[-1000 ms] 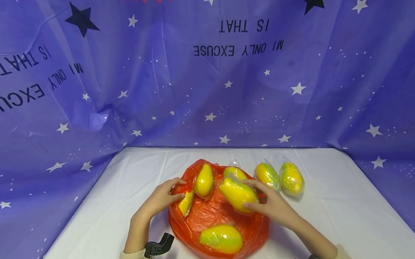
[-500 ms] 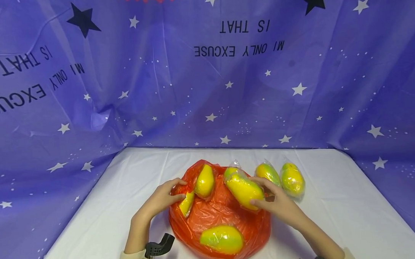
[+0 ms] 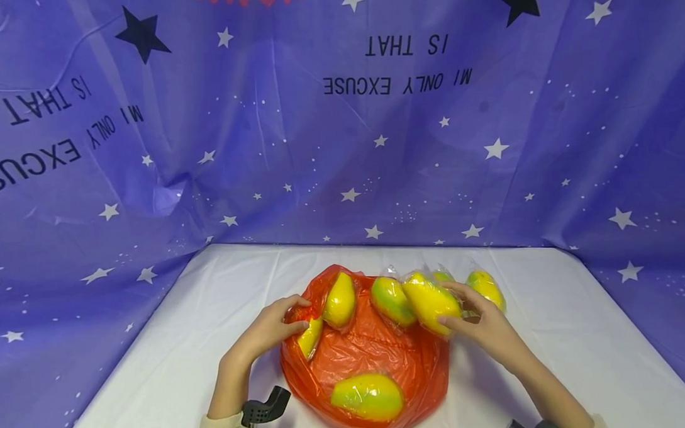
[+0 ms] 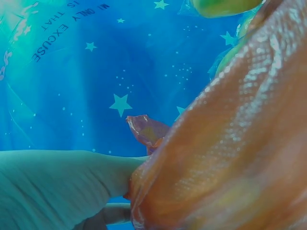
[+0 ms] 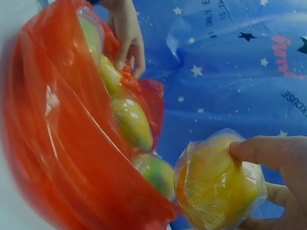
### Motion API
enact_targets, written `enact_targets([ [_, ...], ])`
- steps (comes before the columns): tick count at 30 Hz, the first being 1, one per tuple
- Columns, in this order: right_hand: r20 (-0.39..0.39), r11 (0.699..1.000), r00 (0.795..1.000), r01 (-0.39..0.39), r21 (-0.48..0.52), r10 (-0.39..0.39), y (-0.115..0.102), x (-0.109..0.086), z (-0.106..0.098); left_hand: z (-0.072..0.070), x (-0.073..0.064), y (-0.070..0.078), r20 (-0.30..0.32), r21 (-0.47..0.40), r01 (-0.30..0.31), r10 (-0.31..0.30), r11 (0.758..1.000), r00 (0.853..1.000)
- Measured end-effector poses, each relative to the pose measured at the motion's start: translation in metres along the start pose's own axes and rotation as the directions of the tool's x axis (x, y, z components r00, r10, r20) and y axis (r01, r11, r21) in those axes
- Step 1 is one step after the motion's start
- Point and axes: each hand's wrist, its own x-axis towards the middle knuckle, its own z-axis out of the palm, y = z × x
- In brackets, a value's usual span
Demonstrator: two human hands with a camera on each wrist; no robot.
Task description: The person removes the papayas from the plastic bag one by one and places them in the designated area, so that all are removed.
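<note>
My right hand holds a yellow mango in clear wrap, above the right rim of a red plastic bag. In the right wrist view the thumb presses on this wrapped mango, fingers on its other side. My left hand grips the bag's left edge; the left wrist view shows the thumb against the film. Several wrapped mangoes are in the open bag: one at the back, a partly hidden mango by my left fingers, a front mango and a greenish mango.
Right of the bag, a wrapped mango lies on the white tablecloth. Another mango shows partly behind the held one. A purple star-printed curtain surrounds the table at the back and sides.
My right hand has moved right with its mango, from over the bag's inside to its right rim, uncovering the greenish mango behind. The left hand has stayed at the bag's edge.
</note>
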Motion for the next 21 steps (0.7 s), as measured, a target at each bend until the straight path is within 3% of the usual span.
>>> enact_targets([
  [21,-0.070,0.995,0.998,-0.014,-0.103,0.007,0.014,-0.003,-0.046,0.000,0.000,0.003,0.011,-0.004,0.002,-0.002,1.000,1.000],
])
